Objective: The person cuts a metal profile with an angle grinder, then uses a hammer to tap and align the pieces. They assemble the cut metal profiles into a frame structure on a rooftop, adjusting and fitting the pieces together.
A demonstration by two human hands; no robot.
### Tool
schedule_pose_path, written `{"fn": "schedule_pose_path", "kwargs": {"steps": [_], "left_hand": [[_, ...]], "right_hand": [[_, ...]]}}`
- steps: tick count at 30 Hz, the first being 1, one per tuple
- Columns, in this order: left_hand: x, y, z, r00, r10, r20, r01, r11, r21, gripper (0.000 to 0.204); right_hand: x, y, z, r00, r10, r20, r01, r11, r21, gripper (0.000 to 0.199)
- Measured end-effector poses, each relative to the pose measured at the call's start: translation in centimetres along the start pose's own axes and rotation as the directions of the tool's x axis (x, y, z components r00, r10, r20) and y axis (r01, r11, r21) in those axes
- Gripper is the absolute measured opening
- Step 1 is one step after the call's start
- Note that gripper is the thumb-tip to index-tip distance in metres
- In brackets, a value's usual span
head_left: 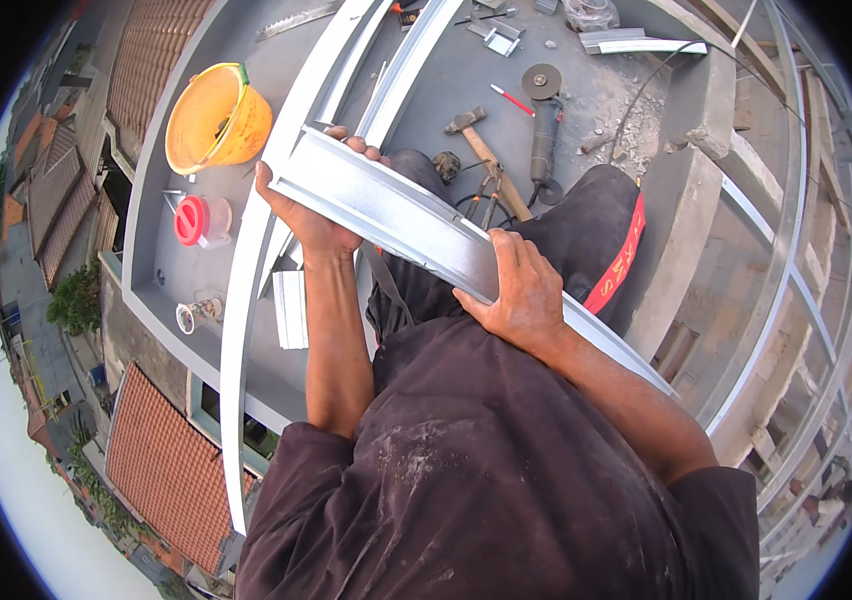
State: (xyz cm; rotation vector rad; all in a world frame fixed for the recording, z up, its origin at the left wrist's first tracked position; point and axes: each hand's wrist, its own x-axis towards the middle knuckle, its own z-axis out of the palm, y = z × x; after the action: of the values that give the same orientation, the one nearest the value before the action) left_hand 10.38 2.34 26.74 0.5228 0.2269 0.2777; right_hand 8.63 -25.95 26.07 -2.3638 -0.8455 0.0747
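Observation:
A long silvery metal channel lies slantwise across my lap, running from the upper left down to the lower right. Near its far left end, my left hand grips it from beneath, with fingertips curling over the far edge. My right hand clasps the channel farther along, thumb on the near side and fingers over the top. Beyond my knees rest a hammer with a wooden handle, pliers and an angle grinder. A red marker lies beside the grinder.
More metal channels lie on the grey floor at left. A yellow bucket, a red-lidded clear jug and a clear jar stand by the left ledge. Rubble lies beside a concrete block. Beyond the left ledge are tiled roofs far below.

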Motion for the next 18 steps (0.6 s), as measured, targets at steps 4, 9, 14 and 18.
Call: {"fn": "schedule_pose_path", "kwargs": {"steps": [4,9,14,18], "left_hand": [[0.0,0.0,0.3,0.996,-0.01,0.089,0.011,1.0,-0.018,0.095],[0.8,-0.1,-0.7,0.999,-0.021,0.051,0.02,1.0,0.014,0.106],[-0.6,-1.5,0.8,0.993,0.083,-0.079,-0.086,0.996,-0.037,0.114],[-0.9,-1.2,-2.2,0.991,0.117,0.065,-0.125,0.983,0.137,0.094]], "right_hand": [[0.4,0.3,-0.4,1.0,-0.014,-0.024,0.014,1.0,0.005,0.082],[-0.1,0.2,-0.2,0.999,-0.002,-0.036,0.002,1.0,0.001,0.082],[0.5,1.0,0.5,0.999,0.01,-0.041,-0.006,0.997,0.079,0.082],[-0.2,0.8,0.6,0.999,0.013,-0.036,-0.009,0.994,0.106,0.082]]}}
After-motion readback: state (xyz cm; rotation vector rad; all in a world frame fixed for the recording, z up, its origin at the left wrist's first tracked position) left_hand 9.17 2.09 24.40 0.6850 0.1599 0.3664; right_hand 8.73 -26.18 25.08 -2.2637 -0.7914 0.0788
